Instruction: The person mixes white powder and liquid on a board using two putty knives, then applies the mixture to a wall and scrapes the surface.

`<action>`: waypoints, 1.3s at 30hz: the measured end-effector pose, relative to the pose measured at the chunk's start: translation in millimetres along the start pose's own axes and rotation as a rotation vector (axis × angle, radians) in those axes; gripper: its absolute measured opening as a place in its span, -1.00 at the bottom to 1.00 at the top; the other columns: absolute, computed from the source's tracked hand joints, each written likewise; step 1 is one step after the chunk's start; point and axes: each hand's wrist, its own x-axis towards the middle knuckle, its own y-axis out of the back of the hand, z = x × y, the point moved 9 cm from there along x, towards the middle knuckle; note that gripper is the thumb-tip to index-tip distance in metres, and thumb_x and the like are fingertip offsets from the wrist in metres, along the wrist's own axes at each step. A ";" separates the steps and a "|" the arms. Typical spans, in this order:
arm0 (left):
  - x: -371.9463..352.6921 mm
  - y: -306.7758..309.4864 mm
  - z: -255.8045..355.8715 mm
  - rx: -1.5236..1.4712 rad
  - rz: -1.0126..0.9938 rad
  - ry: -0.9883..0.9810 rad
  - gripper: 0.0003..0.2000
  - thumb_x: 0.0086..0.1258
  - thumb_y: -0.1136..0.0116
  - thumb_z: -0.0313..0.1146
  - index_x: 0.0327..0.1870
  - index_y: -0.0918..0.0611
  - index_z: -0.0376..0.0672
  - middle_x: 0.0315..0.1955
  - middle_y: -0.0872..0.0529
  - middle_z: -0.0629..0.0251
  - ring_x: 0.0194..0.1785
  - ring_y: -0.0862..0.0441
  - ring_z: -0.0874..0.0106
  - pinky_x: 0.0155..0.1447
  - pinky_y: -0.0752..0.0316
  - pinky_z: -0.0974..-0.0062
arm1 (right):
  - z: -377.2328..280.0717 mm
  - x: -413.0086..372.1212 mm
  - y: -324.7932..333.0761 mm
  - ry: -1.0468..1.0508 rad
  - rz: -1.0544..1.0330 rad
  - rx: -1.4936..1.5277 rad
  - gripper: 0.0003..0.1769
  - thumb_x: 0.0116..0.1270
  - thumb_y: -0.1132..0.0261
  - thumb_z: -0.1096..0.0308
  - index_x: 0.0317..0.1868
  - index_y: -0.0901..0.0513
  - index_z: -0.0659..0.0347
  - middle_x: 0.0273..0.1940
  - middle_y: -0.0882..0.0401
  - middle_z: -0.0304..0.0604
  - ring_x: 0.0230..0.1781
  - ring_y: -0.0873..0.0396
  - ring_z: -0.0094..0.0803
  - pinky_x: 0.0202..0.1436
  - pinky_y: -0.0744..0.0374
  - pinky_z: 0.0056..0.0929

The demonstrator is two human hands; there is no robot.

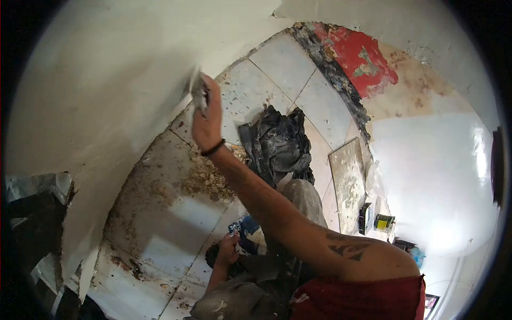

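Note:
My right hand (208,114), on the outstretched arm with a dark wristband, is closed round a flat plastering trowel (196,88). The blade is against or very near the lower part of the pale wall (122,69), and motion blurs it. Lower down, close to my knees, my left hand (229,249) has its fingers wrapped round a small bluish, white-speckled object (234,228) that I cannot name. Dark blue material (247,230) lies just beside it. A crumpled black plastic bag (277,141) lies on the floor beyond my right forearm.
Crumbled rubble (210,178) and dirt cover the floor tiles (197,213) along the wall. A dirty board (348,184) lies to the right, near a tin (384,222). Red paint (354,58) shows on a stripped wall patch. At lower left the wall has a ragged edge (69,213).

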 end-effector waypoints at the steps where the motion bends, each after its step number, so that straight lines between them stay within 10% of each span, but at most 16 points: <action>1: 4.9 21.0 -18.4 0.374 -0.088 -0.311 -0.79 0.36 0.11 -0.43 -0.13 -0.52 -0.35 -0.28 -0.59 0.01 -0.21 -0.55 0.16 -0.11 -0.44 0.28 | 0.7 -4.0 8.7 0.065 0.000 -0.006 -0.41 0.06 0.11 0.75 0.18 -0.29 0.33 0.02 -0.34 0.01 0.10 -0.37 -0.16 0.23 -0.35 -0.23; 5: -12.1 4.1 2.7 0.944 -0.059 -0.543 -0.81 0.30 0.08 -0.46 -0.21 -0.52 -0.41 -0.38 -0.49 -0.15 -0.32 -0.47 -0.02 -0.24 -0.37 0.18 | 120.3 64.4 73.1 -0.252 0.232 0.187 -0.34 0.00 0.08 0.80 0.22 -0.26 0.34 0.12 -0.32 0.03 0.16 -0.32 -0.18 0.27 -0.28 -0.29; 10: 7.5 37.5 -43.1 0.398 0.034 -0.331 -0.84 0.38 0.07 -0.39 -0.18 -0.51 -0.29 -0.36 -0.54 0.19 -0.29 -0.49 0.28 -0.20 -0.39 0.35 | 201.2 128.8 66.4 -0.277 0.203 0.192 -0.35 -0.03 0.09 0.79 0.19 -0.27 0.39 0.16 -0.30 0.09 0.23 -0.27 -0.11 0.34 -0.21 -0.31; 13: -9.7 7.4 10.2 0.393 0.067 -0.303 -0.86 0.43 0.06 -0.33 -0.20 -0.49 -0.18 -0.33 -0.53 0.41 -0.26 -0.46 0.49 -0.16 -0.39 0.46 | 151.1 120.6 43.1 -0.158 0.188 -0.084 -0.32 -0.06 0.10 0.77 0.20 -0.26 0.41 0.17 -0.29 0.14 0.27 -0.22 -0.05 0.37 -0.16 -0.27; 17: -1.0 9.4 -32.3 -0.176 0.093 0.203 -0.86 0.44 0.05 -0.28 -0.24 -0.47 -0.14 -0.30 -0.52 0.47 -0.23 -0.44 0.60 -0.07 -0.38 0.55 | 96.5 71.3 9.7 -0.073 0.268 -0.242 -0.31 -0.02 0.03 0.70 0.25 -0.23 0.37 0.11 -0.31 0.17 0.16 -0.29 -0.02 0.30 -0.25 -0.25; 21: -11.1 -1.4 13.5 0.243 0.146 0.087 -0.83 0.43 0.03 -0.27 -0.16 -0.49 -0.17 -0.32 -0.53 0.45 -0.22 -0.47 0.57 -0.09 -0.39 0.52 | 27.9 18.8 -23.3 -0.230 0.152 -0.210 -0.22 -0.08 0.03 0.77 0.29 -0.18 0.35 0.19 -0.24 0.19 0.24 -0.23 0.03 0.32 -0.24 -0.21; 26: -5.5 6.6 -17.4 -0.058 0.094 0.205 -0.78 0.41 0.00 -0.25 -0.10 -0.50 -0.21 -0.29 -0.56 0.43 -0.20 -0.50 0.56 -0.18 -0.42 0.46 | -12.2 -16.7 -17.7 -0.133 -0.069 0.080 -0.30 0.03 0.02 0.78 0.27 -0.19 0.35 0.23 -0.22 0.12 0.29 -0.21 -0.08 0.32 -0.25 -0.17; 29: -16.8 13.6 -12.0 1.297 -0.081 -0.425 -0.76 0.41 0.03 -0.32 -0.06 -0.49 -0.30 -0.24 -0.60 0.20 -0.19 -0.55 0.37 -0.14 -0.44 0.35 | 77.6 27.9 36.3 -0.310 0.063 -0.174 -0.35 0.18 0.10 0.67 0.34 -0.06 0.42 0.33 -0.11 0.20 0.38 -0.08 0.00 0.44 -0.05 -0.20; 32: -24.2 -15.7 34.8 0.749 -0.109 -0.512 -0.76 0.40 0.11 -0.42 -0.03 -0.48 -0.37 -0.26 -0.57 -0.05 -0.24 -0.52 0.10 -0.14 -0.42 0.25 | 133.7 88.3 64.0 -0.258 0.224 0.139 -0.34 0.00 0.07 0.75 0.23 -0.18 0.34 -0.02 -0.35 0.06 -0.13 -0.44 -0.31 -0.12 -0.50 -0.49; 35: -19.7 -6.1 18.3 1.000 -0.055 -0.659 -0.78 0.42 0.19 -0.45 -0.07 -0.48 -0.39 -0.31 -0.53 -0.17 -0.27 -0.48 -0.07 -0.14 -0.40 0.22 | 148.3 105.7 45.2 -0.403 0.124 0.121 -0.34 0.12 0.04 0.69 0.31 -0.11 0.41 0.22 -0.20 0.19 0.24 -0.21 -0.06 0.29 -0.22 -0.29; 39: 2.3 16.9 -25.7 0.561 -0.014 -0.240 -0.71 0.48 0.26 -0.32 -0.11 -0.49 -0.36 -0.30 -0.55 -0.10 -0.26 -0.49 -0.05 -0.11 -0.39 0.27 | 122.7 85.4 15.9 -0.248 0.105 -0.080 -0.34 0.11 0.06 0.66 0.31 -0.12 0.44 0.27 -0.15 0.25 0.32 -0.11 0.07 0.41 -0.09 -0.13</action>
